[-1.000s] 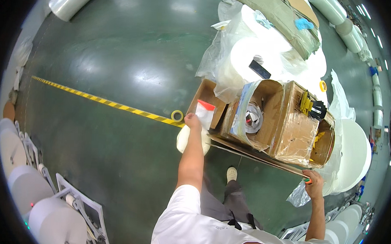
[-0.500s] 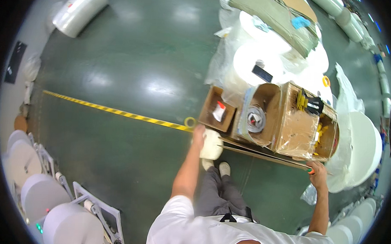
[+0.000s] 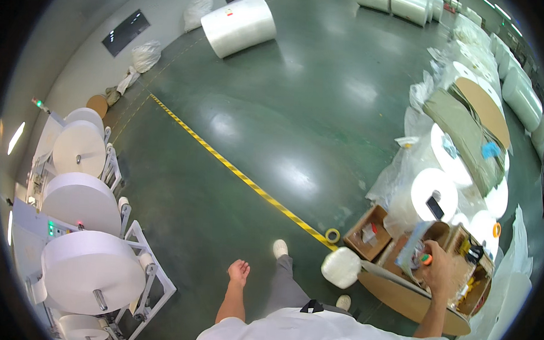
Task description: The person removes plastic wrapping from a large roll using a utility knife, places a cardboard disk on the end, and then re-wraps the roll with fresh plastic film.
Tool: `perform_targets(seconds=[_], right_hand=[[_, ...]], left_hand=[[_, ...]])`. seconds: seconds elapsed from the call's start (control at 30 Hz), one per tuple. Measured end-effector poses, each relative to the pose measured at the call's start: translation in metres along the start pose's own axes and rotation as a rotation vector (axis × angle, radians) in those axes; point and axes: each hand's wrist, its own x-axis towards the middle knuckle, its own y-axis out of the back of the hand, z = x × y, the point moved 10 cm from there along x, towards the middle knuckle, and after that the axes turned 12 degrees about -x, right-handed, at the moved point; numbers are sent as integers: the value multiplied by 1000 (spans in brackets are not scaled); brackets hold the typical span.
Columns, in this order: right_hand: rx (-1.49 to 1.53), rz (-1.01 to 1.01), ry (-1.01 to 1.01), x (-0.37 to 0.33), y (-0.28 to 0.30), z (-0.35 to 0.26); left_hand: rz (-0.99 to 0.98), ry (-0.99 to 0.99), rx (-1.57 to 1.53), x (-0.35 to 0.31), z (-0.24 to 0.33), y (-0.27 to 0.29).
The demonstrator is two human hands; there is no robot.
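Observation:
My right hand [image 3: 439, 267] is closed around a small tool with an orange and green handle [image 3: 426, 259]; its working end cannot be made out. That hand is over the open cardboard boxes [image 3: 395, 258], which hold small items. Away from everything, my left hand [image 3: 238, 271] hangs over the floor with its fingers curled and nothing seen in it. A white padded stool seat [image 3: 341, 268] stands between my hands, beside a brown cardboard disc [image 3: 399, 294] at the front of the boxes. A roll of yellow tape [image 3: 332, 235] lies by the seat.
Large white rolls [image 3: 433, 190] stand behind the boxes, one bearing a dark phone [image 3: 435, 207]. Machines with big white reels [image 3: 93, 271] line the left side. A yellow-black floor stripe [image 3: 236, 170] runs toward the seat. A wrapped roll [image 3: 238, 26] lies far off.
My view has swung left, and I have stepped a foot out. My left hand has come away from the white seat. My right hand has moved from the cardboard edge to above the boxes.

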Motion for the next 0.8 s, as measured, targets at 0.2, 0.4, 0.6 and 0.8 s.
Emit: perform_targets(seconds=[0.2, 0.4, 0.6, 0.8], right_hand=[[436, -377, -119, 210, -189, -160], [106, -319, -100, 333, -368, -184], [384, -453, -562, 446, -484, -137], [366, -386, -324, 749, -530, -213]], left_hand=[[8, 29, -144, 91, 145, -40], [-180, -93, -151, 145, 314, -195], [-366, -149, -22, 255, 442, -438], [-280, -271, 49, 367, 561, -606]])
